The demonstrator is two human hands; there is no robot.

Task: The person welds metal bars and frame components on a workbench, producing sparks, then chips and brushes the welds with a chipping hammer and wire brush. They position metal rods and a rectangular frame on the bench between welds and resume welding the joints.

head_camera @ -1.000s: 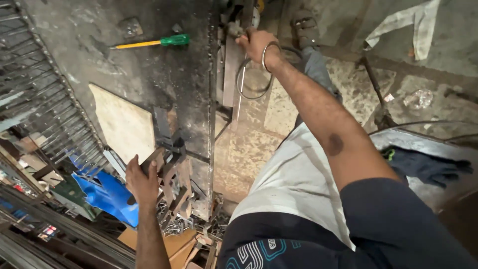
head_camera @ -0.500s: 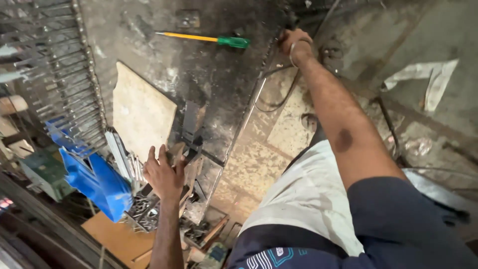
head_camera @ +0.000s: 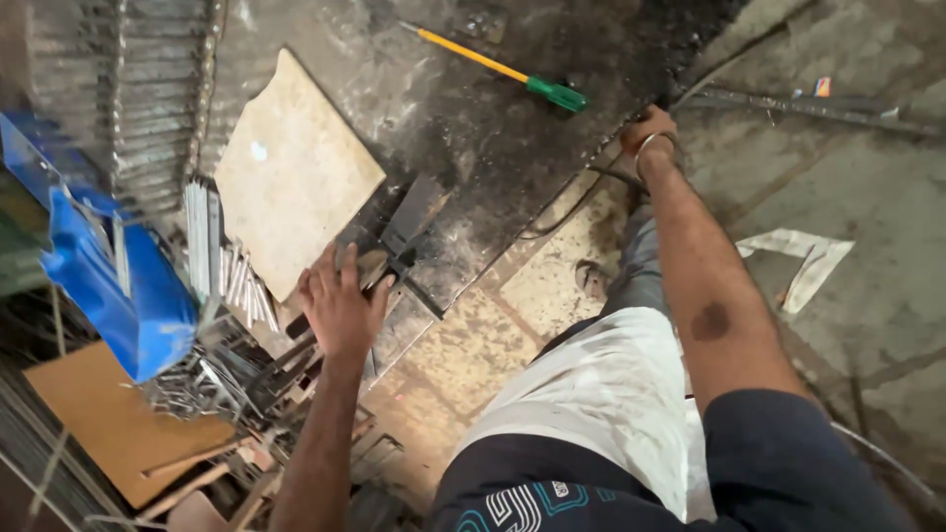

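Left grip (head_camera: 340,307) is being laid spread, palm down, over a dark metal bracket (head_camera: 399,232) at the edge of the sooty surface (head_camera: 473,138), just beside a pale stone slab (head_camera: 291,172). Right grip (head_camera: 650,133) is being curled at the surface's far edge w/ a cable (head_camera: 576,197) near it; whether anything is pinched can't be told. Yellow-green screwdriver (head_camera: 503,69) is lying apart, near right grip. Blue plastic piece (head_camera: 118,276) is sitting at left.

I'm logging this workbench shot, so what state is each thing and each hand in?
left hand: palm down, fingers spread on a metal block
right hand: closed at the bench edge; what it grips is hidden
screwdriver: lying flat, untouched
board: lying flat on the bench
blue case: cannot tell if open
paper: crumpled on the floor
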